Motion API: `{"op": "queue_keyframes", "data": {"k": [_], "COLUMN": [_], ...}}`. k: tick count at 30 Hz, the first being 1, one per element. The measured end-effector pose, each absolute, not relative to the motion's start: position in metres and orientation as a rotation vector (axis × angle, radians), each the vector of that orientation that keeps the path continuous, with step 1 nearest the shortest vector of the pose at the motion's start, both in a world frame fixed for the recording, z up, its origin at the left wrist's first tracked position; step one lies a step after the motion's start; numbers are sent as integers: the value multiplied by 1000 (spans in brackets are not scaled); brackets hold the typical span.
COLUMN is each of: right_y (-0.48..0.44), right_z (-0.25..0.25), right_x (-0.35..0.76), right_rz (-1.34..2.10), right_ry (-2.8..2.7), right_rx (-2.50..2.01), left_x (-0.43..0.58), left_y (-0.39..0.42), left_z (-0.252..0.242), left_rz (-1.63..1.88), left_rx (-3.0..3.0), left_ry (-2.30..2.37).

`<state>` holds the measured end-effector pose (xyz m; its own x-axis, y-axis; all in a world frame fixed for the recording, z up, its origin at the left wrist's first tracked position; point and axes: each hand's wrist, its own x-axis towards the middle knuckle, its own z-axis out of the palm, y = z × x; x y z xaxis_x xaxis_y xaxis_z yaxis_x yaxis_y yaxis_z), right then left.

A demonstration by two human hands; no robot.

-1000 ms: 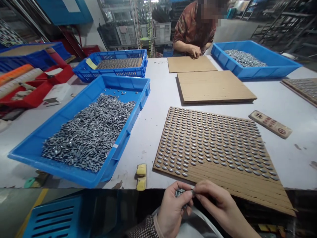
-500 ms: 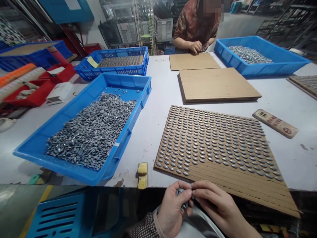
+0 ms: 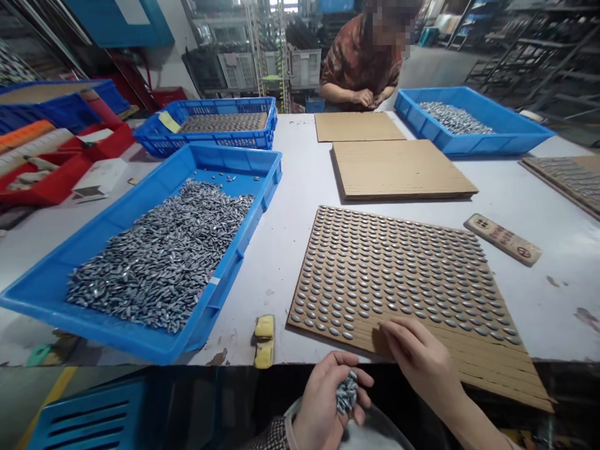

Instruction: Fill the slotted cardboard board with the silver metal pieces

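The hands have moved apart since the earlier frame: the right hand (image 3: 419, 356) has left the left hand and now lies on the board (image 3: 509, 369), while the left hand (image 3: 323, 400) stays low at the table's near edge.

Left hand: loosely cupped, holding a small clump of pieces (image 3: 347, 394), with the fingers curled around it. Beneath it lies a pale plastic bag (image 3: 375, 434); a checked sleeve (image 3: 274, 435) shows at the wrist.

Right hand: flat and open, empty, with the fingertips (image 3: 387, 331) at the lowest filled row.

Pieces: small, grey, pointed ovals with pale streaks and a slight shine. On the brown cardboard board they stand in close, regular rows (image 3: 398, 275), each lying lengthwise; the strip nearest the person is bare and ridged.

Surroundings: a blue tray (image 3: 140, 347) left of the board holds a loose heap of the same pieces (image 3: 159, 262). Two bare cardboard sheets (image 3: 398, 169) lie beyond the board, and a wooden tag (image 3: 504, 239) lies to its right. A yellow sponge (image 3: 264, 340) sits on the table (image 3: 562, 300) between tray and board. At the far side, a co-worker's hands (image 3: 368, 97) are close together.
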<state>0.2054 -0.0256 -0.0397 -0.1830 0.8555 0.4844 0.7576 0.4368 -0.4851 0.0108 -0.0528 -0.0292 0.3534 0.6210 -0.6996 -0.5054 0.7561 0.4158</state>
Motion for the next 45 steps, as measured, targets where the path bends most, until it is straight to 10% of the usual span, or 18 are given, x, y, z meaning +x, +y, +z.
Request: {"op": "queue_keyframes", "data": {"k": [22, 33, 45], "right_y": [-14, -58, -40], "right_z": [-38, -16, -24], "right_x": [209, 171, 183], "right_rz": [229, 1347, 605], "right_ry": [-2082, -1600, -1907], "right_rx": [-1443, -1399, -1305], "left_x": [8, 10, 9], "left_y": [-55, -60, -56], "left_z": [-22, -30, -23], "left_rz": [722, 804, 821], "left_rx": [185, 281, 175], "left_ry": [947, 1015, 1001]}}
